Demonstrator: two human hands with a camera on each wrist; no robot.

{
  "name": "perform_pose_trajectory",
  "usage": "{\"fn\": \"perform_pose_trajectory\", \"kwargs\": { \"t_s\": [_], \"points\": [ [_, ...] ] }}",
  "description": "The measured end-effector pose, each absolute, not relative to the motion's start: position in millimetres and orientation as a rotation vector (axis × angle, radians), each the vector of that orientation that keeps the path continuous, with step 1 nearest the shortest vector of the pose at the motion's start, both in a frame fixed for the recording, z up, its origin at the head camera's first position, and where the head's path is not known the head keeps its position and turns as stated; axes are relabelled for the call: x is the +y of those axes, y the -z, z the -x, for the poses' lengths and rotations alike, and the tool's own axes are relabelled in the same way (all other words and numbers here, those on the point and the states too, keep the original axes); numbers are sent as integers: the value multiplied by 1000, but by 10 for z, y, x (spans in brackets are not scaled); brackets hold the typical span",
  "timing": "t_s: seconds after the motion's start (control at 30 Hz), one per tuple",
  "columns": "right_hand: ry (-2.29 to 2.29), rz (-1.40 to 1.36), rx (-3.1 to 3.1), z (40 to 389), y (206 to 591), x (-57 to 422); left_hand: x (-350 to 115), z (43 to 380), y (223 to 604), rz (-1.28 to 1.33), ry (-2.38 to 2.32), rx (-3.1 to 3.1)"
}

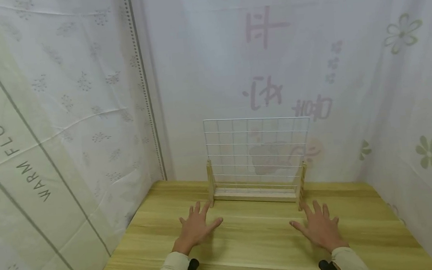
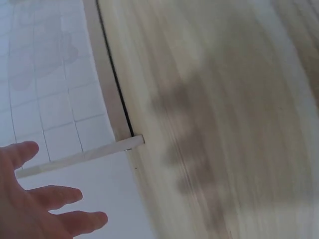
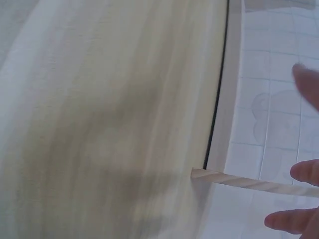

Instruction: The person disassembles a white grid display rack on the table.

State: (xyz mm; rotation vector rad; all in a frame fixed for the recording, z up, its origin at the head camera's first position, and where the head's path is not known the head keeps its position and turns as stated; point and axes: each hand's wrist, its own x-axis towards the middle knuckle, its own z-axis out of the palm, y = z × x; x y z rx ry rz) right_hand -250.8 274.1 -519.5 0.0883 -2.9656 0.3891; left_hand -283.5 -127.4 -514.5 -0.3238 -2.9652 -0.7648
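Note:
A white wire grid rack [image 1: 257, 148] stands upright in a wooden base, with a pale crossbar [image 1: 256, 195] low down and a post at each side. My left hand [image 1: 196, 226] is spread over the table just in front of the left post [image 1: 210, 182]. Its fingers point toward the rack and hold nothing. On the other side, my right hand [image 1: 321, 226] is spread likewise near the right post [image 1: 302, 183], also holding nothing. Both wrist views show fingers apart, with the grid [image 2: 55, 94] and its base beyond. Whether a fingertip touches a post cannot be told.
The wood-grain table [image 1: 256, 247] lies under both hands. A printed white curtain [image 1: 210, 67] hangs behind the rack. More patterned cloth [image 1: 62, 101] closes in the left side, with another sheet [image 1: 422, 112] at the right. Dark wrist cameras [image 1: 193, 266] sit at the cuffs.

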Motion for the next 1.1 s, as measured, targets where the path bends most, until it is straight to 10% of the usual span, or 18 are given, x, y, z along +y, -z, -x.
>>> {"fn": "perform_pose_trajectory", "kwargs": {
  "t_s": [0.47, 1.1],
  "points": [
    [-1137, 13, -2985, 2787, 4933, 2911, -1454, 3164, 5130, 250, 1740, -2610],
    [-1260, 132, -2899, 3205, 4513, 3082, -1366, 3620, 4752, 143, 1763, -2480]
  ]
}}
